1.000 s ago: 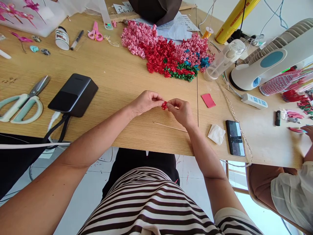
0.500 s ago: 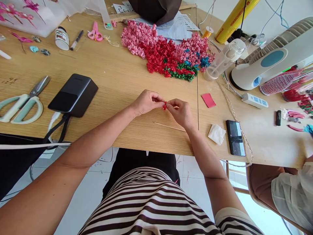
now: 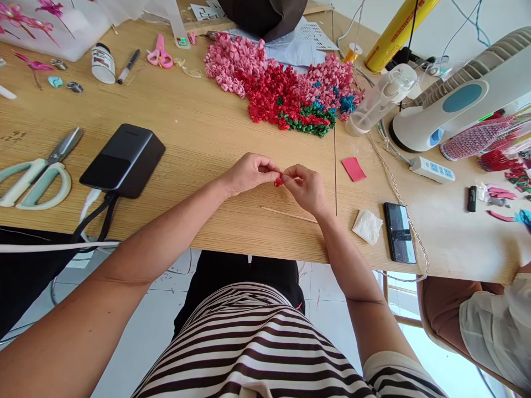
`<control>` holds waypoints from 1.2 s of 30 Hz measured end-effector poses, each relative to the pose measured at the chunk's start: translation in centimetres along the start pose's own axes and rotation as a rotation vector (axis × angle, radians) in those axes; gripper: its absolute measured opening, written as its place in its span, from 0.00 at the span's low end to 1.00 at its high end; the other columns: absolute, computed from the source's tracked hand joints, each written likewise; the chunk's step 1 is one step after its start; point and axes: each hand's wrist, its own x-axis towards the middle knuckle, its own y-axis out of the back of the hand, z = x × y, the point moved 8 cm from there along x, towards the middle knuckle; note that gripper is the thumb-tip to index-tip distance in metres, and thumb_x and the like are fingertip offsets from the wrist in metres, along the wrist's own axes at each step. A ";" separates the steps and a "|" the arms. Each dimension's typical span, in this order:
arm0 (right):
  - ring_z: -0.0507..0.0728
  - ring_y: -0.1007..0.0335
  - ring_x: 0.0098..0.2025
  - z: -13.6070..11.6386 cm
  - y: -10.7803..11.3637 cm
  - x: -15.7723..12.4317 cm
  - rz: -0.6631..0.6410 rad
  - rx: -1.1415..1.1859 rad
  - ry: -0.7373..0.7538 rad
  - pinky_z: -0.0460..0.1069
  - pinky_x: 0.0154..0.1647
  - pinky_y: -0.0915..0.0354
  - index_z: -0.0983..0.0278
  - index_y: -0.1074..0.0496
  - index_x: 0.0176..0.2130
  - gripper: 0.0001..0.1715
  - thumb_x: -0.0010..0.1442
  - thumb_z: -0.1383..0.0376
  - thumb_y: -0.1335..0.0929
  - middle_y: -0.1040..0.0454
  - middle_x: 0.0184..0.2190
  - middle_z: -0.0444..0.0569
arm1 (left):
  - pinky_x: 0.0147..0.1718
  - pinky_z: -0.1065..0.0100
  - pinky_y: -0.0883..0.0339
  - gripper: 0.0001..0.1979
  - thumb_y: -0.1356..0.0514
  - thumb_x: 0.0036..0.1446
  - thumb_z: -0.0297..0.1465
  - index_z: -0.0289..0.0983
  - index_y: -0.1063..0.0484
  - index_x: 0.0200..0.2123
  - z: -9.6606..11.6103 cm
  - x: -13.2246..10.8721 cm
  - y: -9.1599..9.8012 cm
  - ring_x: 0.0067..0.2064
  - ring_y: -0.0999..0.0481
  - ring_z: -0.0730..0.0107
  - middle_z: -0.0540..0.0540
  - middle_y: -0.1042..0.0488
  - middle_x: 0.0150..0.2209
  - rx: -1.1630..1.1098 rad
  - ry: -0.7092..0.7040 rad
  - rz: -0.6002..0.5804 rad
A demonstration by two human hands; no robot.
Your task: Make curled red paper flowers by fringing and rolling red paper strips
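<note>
"What's in play?"

"A tiny crinkled red paper curl [image 3: 278, 181], long way running left to right, right end tipped slightly far, sitting between both hands!"

"Grip?"

"Left hand [image 3: 249, 174] and right hand [image 3: 305, 190] nearly closed, fingertips pinching it, just above the wooden table [image 3: 186, 138]"

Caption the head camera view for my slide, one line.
The left hand and right hand pinch a small red curl at a wooden table, near a heap of pink, red and green curls.
</note>
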 end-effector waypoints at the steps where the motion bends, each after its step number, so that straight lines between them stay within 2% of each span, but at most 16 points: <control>1: 0.53 0.29 0.35 0.1 -0.1 0.0 -0.022 0.029 -0.014 0.50 0.41 0.32 0.62 0.28 0.32 0.11 0.64 0.59 0.32 0.23 0.31 0.46 | 0.42 0.66 0.29 0.13 0.28 0.46 0.37 0.33 0.18 0.31 0.0 0.0 -0.1 0.36 0.21 0.67 0.45 0.18 0.31 -0.018 0.005 -0.014; 5: 0.52 0.30 0.34 0.2 -0.2 0.1 -0.074 0.099 -0.035 0.49 0.38 0.34 0.63 0.28 0.33 0.16 0.64 0.53 0.31 0.24 0.30 0.45 | 0.43 0.65 0.29 0.12 0.28 0.47 0.36 0.33 0.18 0.30 -0.2 0.0 -0.1 0.36 0.21 0.67 0.46 0.18 0.31 -0.063 0.007 -0.037; 8: 0.52 0.30 0.35 0.4 -0.2 0.1 -0.067 0.082 -0.022 0.50 0.40 0.33 0.63 0.28 0.34 0.18 0.64 0.51 0.31 0.23 0.31 0.46 | 0.42 0.66 0.30 0.12 0.28 0.47 0.36 0.33 0.18 0.30 -0.3 0.2 -0.1 0.36 0.21 0.68 0.46 0.18 0.30 -0.081 -0.011 -0.044; 12: 0.54 0.28 0.36 0.5 0.0 0.1 -0.016 0.007 0.025 0.52 0.44 0.31 0.62 0.27 0.34 0.16 0.65 0.52 0.31 0.22 0.33 0.47 | 0.40 0.67 0.31 0.14 0.27 0.47 0.39 0.33 0.18 0.31 -0.4 0.3 -0.1 0.35 0.22 0.69 0.46 0.18 0.30 -0.076 -0.039 -0.069; 18: 0.55 0.28 0.36 -0.8 0.6 0.0 0.024 -0.118 0.178 0.52 0.42 0.32 0.62 0.25 0.33 0.12 0.66 0.58 0.31 0.23 0.32 0.47 | 0.40 0.67 0.30 0.17 0.26 0.47 0.42 0.34 0.18 0.31 -0.2 0.3 -0.5 0.34 0.22 0.69 0.47 0.19 0.29 -0.078 -0.054 -0.121; 22: 0.55 0.28 0.37 -1.5 0.8 -0.2 0.042 -0.152 0.241 0.52 0.43 0.32 0.62 0.24 0.33 0.13 0.67 0.57 0.30 0.22 0.33 0.48 | 0.41 0.67 0.30 0.17 0.26 0.46 0.43 0.34 0.18 0.29 -0.1 0.2 -0.5 0.33 0.23 0.70 0.47 0.19 0.29 -0.066 -0.049 -0.136; 29: 0.56 0.26 0.39 -1.8 0.7 -0.4 0.048 -0.157 0.292 0.54 0.45 0.31 0.61 0.22 0.36 0.14 0.68 0.55 0.30 0.21 0.35 0.48 | 0.39 0.67 0.30 0.16 0.25 0.44 0.41 0.33 0.19 0.27 -0.5 0.2 -0.5 0.33 0.22 0.69 0.46 0.20 0.28 -0.071 0.008 -0.126; 32: 0.57 0.26 0.40 -1.8 0.6 -0.4 0.037 -0.151 0.299 0.54 0.45 0.31 0.60 0.20 0.38 0.12 0.68 0.56 0.30 0.20 0.36 0.49 | 0.37 0.67 0.31 0.16 0.23 0.42 0.40 0.33 0.19 0.26 -0.8 0.3 -0.1 0.32 0.23 0.69 0.46 0.20 0.28 -0.065 0.041 -0.086; 36: 0.56 0.25 0.39 -2.1 0.6 -0.5 0.020 -0.093 0.322 0.54 0.47 0.30 0.60 0.20 0.35 0.10 0.67 0.59 0.29 0.20 0.34 0.48 | 0.34 0.68 0.34 0.19 0.21 0.36 0.40 0.33 0.21 0.24 -0.9 0.3 0.4 0.29 0.26 0.72 0.48 0.22 0.25 -0.068 0.057 -0.026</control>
